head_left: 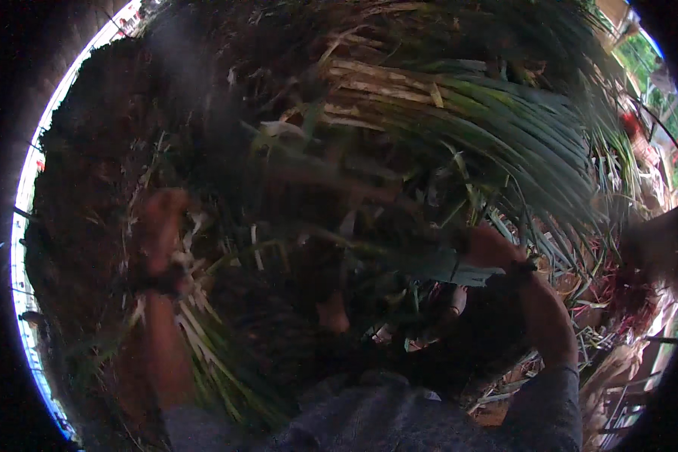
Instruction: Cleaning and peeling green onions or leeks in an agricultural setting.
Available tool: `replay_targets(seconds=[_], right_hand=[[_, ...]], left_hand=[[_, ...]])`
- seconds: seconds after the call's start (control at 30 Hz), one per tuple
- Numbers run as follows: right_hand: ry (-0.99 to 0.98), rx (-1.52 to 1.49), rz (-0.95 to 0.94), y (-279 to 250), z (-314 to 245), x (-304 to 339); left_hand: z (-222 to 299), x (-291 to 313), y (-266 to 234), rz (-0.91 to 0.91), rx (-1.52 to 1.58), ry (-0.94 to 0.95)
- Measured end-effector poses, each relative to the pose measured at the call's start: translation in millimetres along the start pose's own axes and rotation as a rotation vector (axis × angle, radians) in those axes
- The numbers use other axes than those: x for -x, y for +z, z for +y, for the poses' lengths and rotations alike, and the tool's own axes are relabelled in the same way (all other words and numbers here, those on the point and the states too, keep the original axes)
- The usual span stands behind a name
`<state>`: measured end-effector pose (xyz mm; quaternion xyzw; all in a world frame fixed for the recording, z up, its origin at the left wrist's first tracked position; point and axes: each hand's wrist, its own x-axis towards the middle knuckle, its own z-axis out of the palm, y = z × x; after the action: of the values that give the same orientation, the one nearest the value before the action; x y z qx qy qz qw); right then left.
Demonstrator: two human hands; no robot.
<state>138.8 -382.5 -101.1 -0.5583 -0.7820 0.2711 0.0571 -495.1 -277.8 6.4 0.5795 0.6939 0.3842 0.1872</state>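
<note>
No lettering, label, number or sign is legible anywhere in view.

Dim middle, glaring daylight sides
I see soft light on the green leaves (505, 124); the left hand (163, 222) blurs in shadow, edges bending into black.

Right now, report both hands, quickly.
Left hand: blurred, grip cannot be told, near pale-stemmed greens.
Right hand: grip cannot be told, near long green leaves.
</note>
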Motion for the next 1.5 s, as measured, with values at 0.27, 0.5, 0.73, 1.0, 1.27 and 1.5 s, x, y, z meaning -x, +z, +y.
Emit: replay_targets(seconds=[0.27, 0.5, 0.73, 1.0, 1.27, 1.5], right_hand=[[0.245, 0.169, -0.365, 2.7, -27.4, 18.1], [0.347, 0.161, -0.620, 18.0, -16.2, 21.7], [0.444, 0.093, -0.595, -6.4, -41.2, -15.0], [0.440, 0.074, -0.596, -11.3, -37.5, -23.1], [0.157, 0.174, -0.454, -3.5, -35.6, -11.9], [0.091, 0.095, -0.159, 13.6, -38.2, 1.1]], left_hand=[[-79.4, 148.6, 371.3, -0.782, 0.706, -0.623], [-96.9, 192.1, 436.0, -0.755, 0.613, -0.874], [-104.4, 179.1, 444.6, -0.621, 0.578, -0.887], [-97.1, 162.9, 451.1, -0.540, 0.627, -0.858], [-84.8, 147.1, 424.5, -0.376, 0.736, -0.605], [-41.5, 129.4, 357.1, -0.313, 1.284, -0.639]])
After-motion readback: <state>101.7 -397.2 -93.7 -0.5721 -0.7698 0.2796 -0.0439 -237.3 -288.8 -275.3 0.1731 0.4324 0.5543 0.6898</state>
